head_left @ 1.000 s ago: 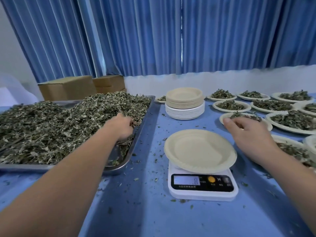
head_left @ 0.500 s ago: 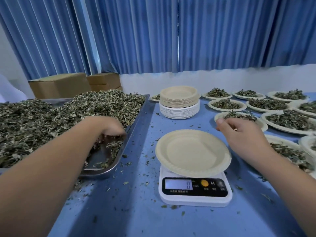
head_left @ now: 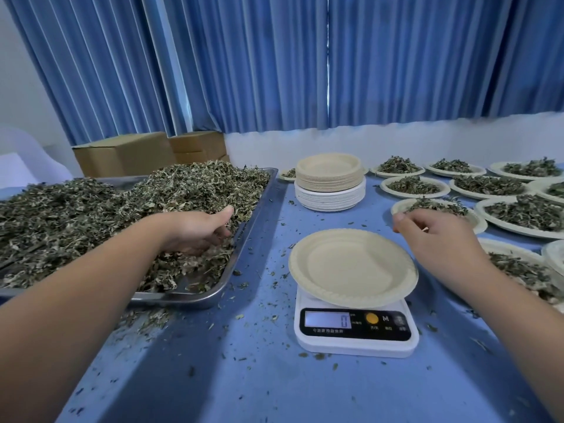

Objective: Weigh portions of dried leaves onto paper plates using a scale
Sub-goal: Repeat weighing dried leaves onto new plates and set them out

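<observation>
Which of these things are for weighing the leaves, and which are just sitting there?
For the job: dried leaves, metal tray, scale, empty paper plate on it, stack of paper plates, filled plates.
Just lying about: cardboard boxes, blue curtains, leaf crumbs on the table.

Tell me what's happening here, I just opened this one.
A person is portioning dried leaves. Their left hand scoops into the heap in the metal tray, while the right hand hovers just beyond the empty paper plate on the scale, holding nothing visible. The display reads 0. Filled plates sit to the right, a stack of spare plates behind.
</observation>
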`<control>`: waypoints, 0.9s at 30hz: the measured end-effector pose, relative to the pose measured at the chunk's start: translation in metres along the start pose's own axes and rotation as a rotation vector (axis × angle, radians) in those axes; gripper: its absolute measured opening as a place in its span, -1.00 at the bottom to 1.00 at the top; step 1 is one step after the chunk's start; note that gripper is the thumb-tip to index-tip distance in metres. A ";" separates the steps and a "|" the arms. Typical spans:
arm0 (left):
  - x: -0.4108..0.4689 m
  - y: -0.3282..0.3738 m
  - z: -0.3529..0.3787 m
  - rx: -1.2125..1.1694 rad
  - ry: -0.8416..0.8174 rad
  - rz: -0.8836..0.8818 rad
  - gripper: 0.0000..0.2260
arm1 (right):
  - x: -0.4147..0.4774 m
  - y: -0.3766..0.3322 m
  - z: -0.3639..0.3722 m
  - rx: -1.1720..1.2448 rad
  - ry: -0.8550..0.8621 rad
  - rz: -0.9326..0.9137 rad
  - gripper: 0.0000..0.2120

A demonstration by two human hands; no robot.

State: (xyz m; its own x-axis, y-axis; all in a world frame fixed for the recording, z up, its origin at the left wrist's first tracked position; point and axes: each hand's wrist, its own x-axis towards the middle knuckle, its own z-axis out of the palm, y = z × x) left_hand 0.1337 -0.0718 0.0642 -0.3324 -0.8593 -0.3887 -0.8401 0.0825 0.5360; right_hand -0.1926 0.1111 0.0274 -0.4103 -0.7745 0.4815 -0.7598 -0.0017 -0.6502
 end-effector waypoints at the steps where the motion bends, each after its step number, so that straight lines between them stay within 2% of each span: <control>1: -0.005 0.004 0.000 -0.042 0.029 0.033 -0.30 | -0.001 0.000 0.000 -0.001 0.000 0.000 -0.60; 3: -0.012 0.010 0.005 0.019 0.149 0.098 -0.34 | -0.001 -0.001 -0.001 -0.002 0.000 -0.003 -0.61; 5: -0.018 0.011 0.014 0.195 0.211 0.137 -0.22 | -0.002 -0.002 -0.001 -0.002 -0.005 -0.002 -0.61; 8: -0.023 0.007 0.033 0.262 0.095 0.108 -0.11 | -0.003 -0.004 -0.002 -0.014 -0.015 0.005 -0.62; 10: -0.025 0.005 0.038 0.269 0.107 0.072 -0.09 | -0.004 -0.005 -0.003 -0.012 -0.015 0.008 -0.62; 13: -0.029 0.002 0.037 0.374 0.252 0.118 -0.16 | -0.004 -0.005 -0.005 -0.009 -0.012 0.028 -0.62; 16: -0.039 -0.001 0.038 0.311 0.351 0.188 -0.21 | -0.004 -0.004 -0.005 -0.001 -0.014 0.045 -0.62; 18: -0.045 -0.003 0.040 0.378 0.295 0.177 -0.16 | -0.005 -0.004 -0.006 0.002 -0.019 0.044 -0.62; 22: -0.059 -0.001 0.048 0.497 0.038 0.063 -0.13 | -0.006 -0.006 -0.005 0.000 -0.027 0.037 -0.64; 27: -0.078 -0.006 0.063 0.536 0.050 0.133 -0.18 | -0.007 -0.005 -0.005 0.026 -0.048 0.036 -0.68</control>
State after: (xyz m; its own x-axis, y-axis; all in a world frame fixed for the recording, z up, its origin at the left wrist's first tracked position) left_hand 0.1375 0.0261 0.0444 -0.4407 -0.8458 -0.3008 -0.8972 0.4261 0.1164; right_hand -0.1881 0.1197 0.0305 -0.4120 -0.8037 0.4293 -0.7315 0.0109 -0.6817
